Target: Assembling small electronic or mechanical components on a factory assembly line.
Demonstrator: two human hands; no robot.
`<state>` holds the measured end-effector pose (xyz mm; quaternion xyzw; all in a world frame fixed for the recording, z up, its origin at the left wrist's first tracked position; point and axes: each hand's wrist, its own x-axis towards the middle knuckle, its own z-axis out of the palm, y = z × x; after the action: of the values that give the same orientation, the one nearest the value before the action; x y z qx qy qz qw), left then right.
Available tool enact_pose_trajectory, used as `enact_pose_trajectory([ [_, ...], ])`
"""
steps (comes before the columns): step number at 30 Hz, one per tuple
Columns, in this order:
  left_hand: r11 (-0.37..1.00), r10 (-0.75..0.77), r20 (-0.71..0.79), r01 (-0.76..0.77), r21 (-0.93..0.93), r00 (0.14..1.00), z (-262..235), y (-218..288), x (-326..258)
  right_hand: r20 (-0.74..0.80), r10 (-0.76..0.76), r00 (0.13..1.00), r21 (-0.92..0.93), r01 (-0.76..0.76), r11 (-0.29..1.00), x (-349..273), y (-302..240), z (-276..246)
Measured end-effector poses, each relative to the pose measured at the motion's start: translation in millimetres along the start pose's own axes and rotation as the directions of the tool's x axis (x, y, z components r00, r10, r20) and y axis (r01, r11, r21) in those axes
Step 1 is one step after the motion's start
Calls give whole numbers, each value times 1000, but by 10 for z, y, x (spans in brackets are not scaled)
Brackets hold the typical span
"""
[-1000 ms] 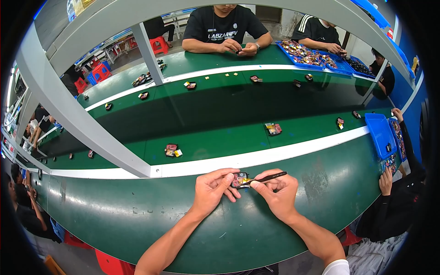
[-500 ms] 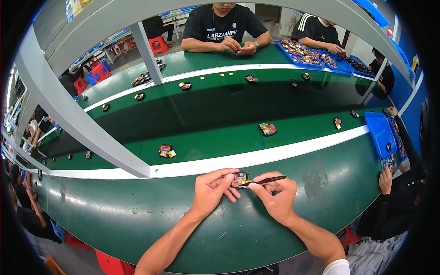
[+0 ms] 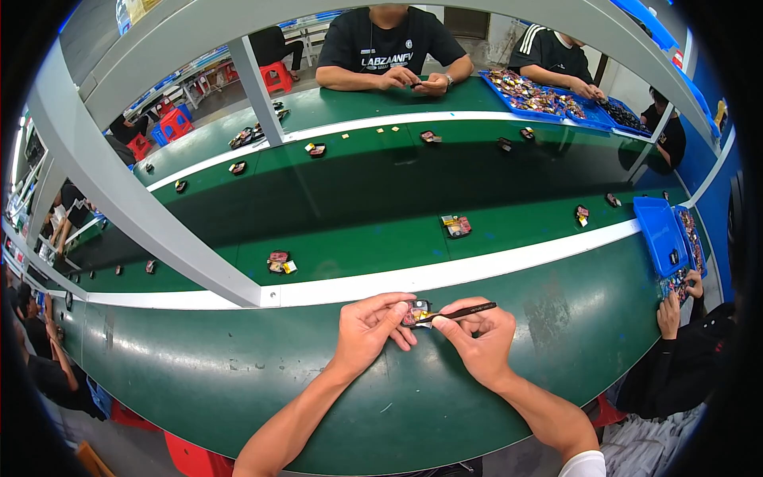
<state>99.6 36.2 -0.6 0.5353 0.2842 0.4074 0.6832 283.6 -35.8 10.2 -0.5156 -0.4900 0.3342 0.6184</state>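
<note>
A black-framed rectangular unit [image 3: 417, 311], partly finger-covered, is pinched in the left hand [image 3: 368, 329]. The right hand [image 3: 482, 337] grips a slim black tool [image 3: 467, 311], tip indistinct.

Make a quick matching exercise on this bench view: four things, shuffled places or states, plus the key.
Things
1. left hand
2. slim black tool
3. white strip
4. large blue tray

Places or states
A. by the right end of the strip
B. grips the left side of a small black-cased device
C. runs between the near green worktop and the green belt
D. held in the right hand

Pairs: 1-B, 2-D, 3-C, 4-A
</note>
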Motion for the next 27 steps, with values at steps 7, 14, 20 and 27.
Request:
enact_pose_trajectory([
  [7,1000,-8,-3,8,5,1000,15,-24,14,11,7,1000,-16,-7,1000,7,-32,-28],
  [14,1000,-13,-29,12,-4,999,97,-10,38,4,-82,997,-108,82,991,-7,86,-86],
  [20,1000,-29,-51,29,-4,998,53,11,52,-34,-190,981,-178,181,967,12,91,-49],
  [27,1000,-19,-56,18,-18,998,60,-8,62,27,-201,979,-232,201,952,26,73,-121],
])
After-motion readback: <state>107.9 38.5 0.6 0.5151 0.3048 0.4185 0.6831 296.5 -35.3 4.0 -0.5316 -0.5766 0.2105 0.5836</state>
